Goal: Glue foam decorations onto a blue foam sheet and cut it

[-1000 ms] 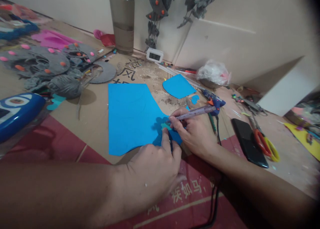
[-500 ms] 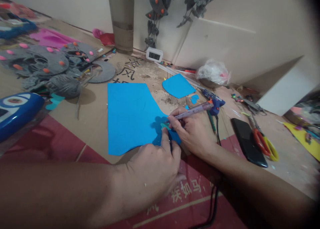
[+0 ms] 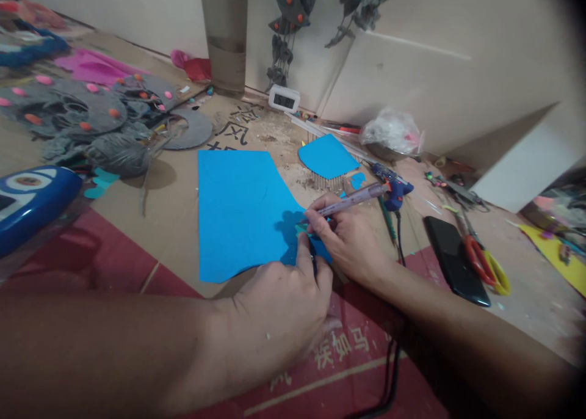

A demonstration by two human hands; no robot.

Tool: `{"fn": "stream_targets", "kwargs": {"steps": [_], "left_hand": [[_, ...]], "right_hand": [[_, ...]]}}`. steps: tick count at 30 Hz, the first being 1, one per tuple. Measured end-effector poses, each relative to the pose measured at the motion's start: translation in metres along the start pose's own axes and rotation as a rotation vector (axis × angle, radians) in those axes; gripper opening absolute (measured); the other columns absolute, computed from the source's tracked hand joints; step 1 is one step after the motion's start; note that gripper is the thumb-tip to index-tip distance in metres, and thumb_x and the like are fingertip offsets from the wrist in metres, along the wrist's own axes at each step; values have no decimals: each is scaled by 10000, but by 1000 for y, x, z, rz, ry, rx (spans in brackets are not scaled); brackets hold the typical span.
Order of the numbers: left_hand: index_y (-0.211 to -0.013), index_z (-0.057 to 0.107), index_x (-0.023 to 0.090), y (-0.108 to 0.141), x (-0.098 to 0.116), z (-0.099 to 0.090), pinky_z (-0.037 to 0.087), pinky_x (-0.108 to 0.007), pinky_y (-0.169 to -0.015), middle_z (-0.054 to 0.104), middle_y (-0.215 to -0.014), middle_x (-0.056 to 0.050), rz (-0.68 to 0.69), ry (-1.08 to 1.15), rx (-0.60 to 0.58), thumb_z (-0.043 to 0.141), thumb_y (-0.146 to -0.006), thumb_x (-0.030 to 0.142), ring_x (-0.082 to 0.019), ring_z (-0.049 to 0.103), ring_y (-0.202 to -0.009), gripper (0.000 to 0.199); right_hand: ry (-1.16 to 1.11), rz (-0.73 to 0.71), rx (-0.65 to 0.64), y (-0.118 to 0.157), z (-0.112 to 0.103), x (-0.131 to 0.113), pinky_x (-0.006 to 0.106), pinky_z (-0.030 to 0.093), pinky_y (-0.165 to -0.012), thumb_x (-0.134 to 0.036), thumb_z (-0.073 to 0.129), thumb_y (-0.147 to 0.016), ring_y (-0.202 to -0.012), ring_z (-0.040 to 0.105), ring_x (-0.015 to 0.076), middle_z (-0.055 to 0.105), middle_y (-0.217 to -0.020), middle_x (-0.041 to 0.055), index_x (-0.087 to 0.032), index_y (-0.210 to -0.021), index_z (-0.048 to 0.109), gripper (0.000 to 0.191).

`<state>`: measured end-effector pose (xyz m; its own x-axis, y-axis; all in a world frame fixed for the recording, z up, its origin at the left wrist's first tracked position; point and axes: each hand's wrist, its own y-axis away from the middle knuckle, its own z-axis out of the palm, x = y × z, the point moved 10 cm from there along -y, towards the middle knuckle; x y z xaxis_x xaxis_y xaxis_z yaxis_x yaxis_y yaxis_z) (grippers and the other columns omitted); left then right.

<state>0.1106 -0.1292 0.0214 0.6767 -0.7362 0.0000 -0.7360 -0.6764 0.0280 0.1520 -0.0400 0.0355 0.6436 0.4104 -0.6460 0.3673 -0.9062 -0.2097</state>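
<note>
A bright blue sheet (image 3: pixel 238 211), probably craft foam or card, lies flat with its right and lower edges cut in curves. My right hand (image 3: pixel 350 236) is closed round a pen (image 3: pixel 352 200) with a pale purple barrel, its tip down by the sheet's right part. Under that tip a small teal piece (image 3: pixel 301 228) rests on the blue sheet, partly covered by my fingers. My left hand (image 3: pixel 288 303) presses there with the index finger stretched out onto the teal piece's edge. Its thumb is hidden, and the gap between its fingers is dark.
A smaller blue cutout (image 3: pixel 327 156) lies behind, near blue scraps (image 3: pixel 357 181). At right are a glue gun (image 3: pixel 396 190), a black phone (image 3: pixel 455 260) and scissors (image 3: pixel 485 263). Grey yarn (image 3: pixel 119 153) and a blue device (image 3: pixel 36 205) sit at left. A white clock (image 3: pixel 284 99) stands behind.
Both hands and the pen stay almost in place, the pen tilting very slightly. The whole view shifts a little.
</note>
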Motion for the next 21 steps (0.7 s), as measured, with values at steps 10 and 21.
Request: {"fn": "stream_targets", "kwargs": {"steps": [10,21], "left_hand": [[-1466,461,-43,1,1,-3,575,-377,-502,437,-1393,-458,4,-28,25,535,-931,594,-329,741,-674,835],[-1473,450,-38,1,0,0,563,-378,-464,437,-1396,-457,-12,-38,51,528,-922,616,-350,743,-690,859]], "right_hand": [[2,-6,-27,2,2,-3,307,471,-736,-336,483,-1001,-784,643,171,661,-844,23,-206,-835,585,234],[34,-20,-33,4,2,-4,308,467,-730,-335,475,-1002,-767,638,167,662,-842,23,-206,-822,583,246]]}}
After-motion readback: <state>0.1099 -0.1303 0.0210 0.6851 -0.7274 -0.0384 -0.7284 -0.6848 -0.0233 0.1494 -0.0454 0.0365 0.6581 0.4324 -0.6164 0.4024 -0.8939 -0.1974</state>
